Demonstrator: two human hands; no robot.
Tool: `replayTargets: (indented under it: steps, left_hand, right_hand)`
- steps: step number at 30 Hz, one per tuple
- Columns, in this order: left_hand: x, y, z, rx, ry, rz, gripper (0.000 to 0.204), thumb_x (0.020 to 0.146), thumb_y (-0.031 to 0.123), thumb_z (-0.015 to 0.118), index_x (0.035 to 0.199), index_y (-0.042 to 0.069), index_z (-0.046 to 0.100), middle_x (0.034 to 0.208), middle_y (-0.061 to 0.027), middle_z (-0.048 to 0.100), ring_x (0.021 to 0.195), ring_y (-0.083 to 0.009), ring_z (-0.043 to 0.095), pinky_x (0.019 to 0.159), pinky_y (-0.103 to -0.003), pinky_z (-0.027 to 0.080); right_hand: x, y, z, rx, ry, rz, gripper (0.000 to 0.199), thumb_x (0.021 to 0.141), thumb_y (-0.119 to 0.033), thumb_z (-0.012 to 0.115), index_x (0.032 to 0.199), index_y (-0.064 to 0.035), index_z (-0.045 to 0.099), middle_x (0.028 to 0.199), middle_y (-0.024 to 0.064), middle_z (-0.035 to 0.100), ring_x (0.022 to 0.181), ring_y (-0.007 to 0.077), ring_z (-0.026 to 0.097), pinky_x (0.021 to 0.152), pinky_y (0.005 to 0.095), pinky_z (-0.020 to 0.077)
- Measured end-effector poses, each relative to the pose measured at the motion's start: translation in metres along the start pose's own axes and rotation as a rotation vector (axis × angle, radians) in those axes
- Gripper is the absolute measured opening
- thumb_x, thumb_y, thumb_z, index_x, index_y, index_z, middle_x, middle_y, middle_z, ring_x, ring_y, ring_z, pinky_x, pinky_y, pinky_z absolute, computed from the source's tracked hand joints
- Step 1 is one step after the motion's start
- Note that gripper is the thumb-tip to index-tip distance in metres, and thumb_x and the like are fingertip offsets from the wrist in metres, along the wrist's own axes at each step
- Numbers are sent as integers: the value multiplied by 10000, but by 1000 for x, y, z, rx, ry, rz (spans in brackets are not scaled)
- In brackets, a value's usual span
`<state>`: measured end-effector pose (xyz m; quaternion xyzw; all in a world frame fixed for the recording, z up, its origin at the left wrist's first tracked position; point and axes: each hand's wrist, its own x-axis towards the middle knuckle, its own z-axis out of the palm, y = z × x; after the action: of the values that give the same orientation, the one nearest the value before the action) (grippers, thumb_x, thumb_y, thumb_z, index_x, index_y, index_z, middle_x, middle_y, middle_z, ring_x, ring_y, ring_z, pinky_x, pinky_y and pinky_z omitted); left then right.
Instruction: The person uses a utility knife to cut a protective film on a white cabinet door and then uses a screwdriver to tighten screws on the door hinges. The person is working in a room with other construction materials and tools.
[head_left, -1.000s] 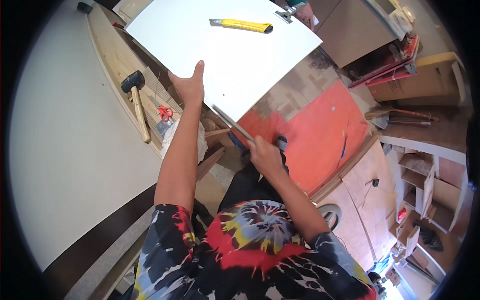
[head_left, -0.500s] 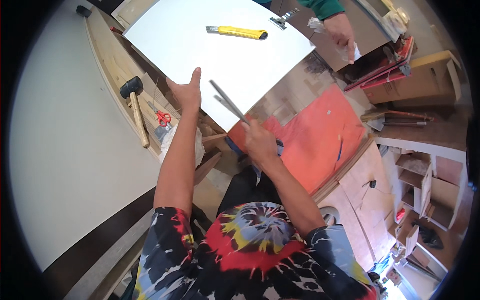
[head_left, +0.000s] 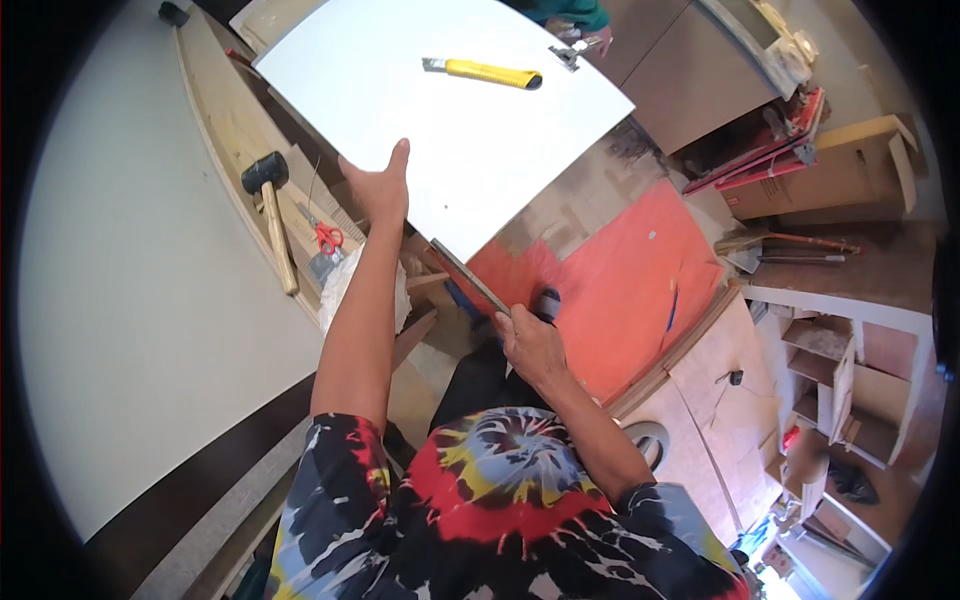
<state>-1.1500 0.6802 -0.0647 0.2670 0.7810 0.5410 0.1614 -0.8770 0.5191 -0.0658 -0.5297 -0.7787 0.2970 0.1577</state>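
Note:
My left hand (head_left: 378, 190) grips the left edge of a white board (head_left: 490, 130), its thumb stretched over the top face and its other fingers partly hidden at the edge. In my right hand (head_left: 535, 345) is a long, flat grey metal file (head_left: 470, 276), held by its lower end. The file's far end touches or lies right beside the board's near edge, close to the near corner. On the board rest a yellow utility knife (head_left: 492, 74) and, at the far right edge, a metal clip (head_left: 570, 53).
A rubber mallet (head_left: 266, 176) and red-handled scissors (head_left: 327, 238) lie on a wooden ledge to the left. Beyond the board shows another person's green sleeve (head_left: 582, 14). Orange-red sheeting (head_left: 630, 290) covers the floor; a cardboard box (head_left: 820, 175) stands at right.
My right hand has drawn the file down and toward me, from over the board to its near edge. The other person's hand has pulled back beyond the board's far edge.

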Motion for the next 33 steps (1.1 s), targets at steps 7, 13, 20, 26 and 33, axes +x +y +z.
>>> replayTargets:
  steps: [7, 13, 20, 26, 33]
  left_hand:
    - [1, -16, 5, 96, 88, 76, 913, 766, 348, 863, 1411, -87, 385, 1331, -256, 566, 1227, -359, 569, 1055, -421, 441]
    - [-2, 1, -4, 69, -6, 9, 1111, 745, 410, 852, 1501, -114, 229, 1434, -309, 458, 1326, -415, 479, 1120, -448, 386]
    - [-6, 19, -10, 153, -70, -57, 1114, 753, 429, 843, 1504, -103, 215, 1410, -309, 484, 1304, -416, 501, 1111, -457, 394]
    - [-10, 14, -4, 223, -44, -41, 1139, 763, 465, 818, 1525, -90, 180, 1425, -312, 471, 1318, -424, 488, 1112, -458, 393]
    - [-2, 19, -8, 253, -17, -67, 1155, 777, 473, 804, 1534, -101, 148, 1444, -339, 442, 1330, -435, 475, 1119, -467, 383]
  right_hand:
    - [84, 8, 4, 30, 244, -11, 227, 991, -247, 599, 887, -59, 526, 697, 217, 610, 641, 416, 638, 548, 539, 487]
    - [12, 38, 40, 4, 93, -47, 189, 1015, -227, 550, 915, -66, 548, 707, 219, 604, 661, 436, 627, 555, 543, 471]
    - [60, 33, 19, 88, 319, -7, 244, 1032, -247, 509, 899, -44, 536, 687, 231, 593, 628, 442, 611, 536, 547, 451]
    - [72, 51, 22, -77, 278, -63, 232, 1025, -243, 524, 908, -44, 539, 680, 237, 584, 624, 434, 606, 535, 538, 443]
    - [27, 52, 33, 101, 135, 13, 263, 1046, -325, 470, 1020, -81, 565, 775, 243, 630, 717, 443, 641, 630, 568, 489]
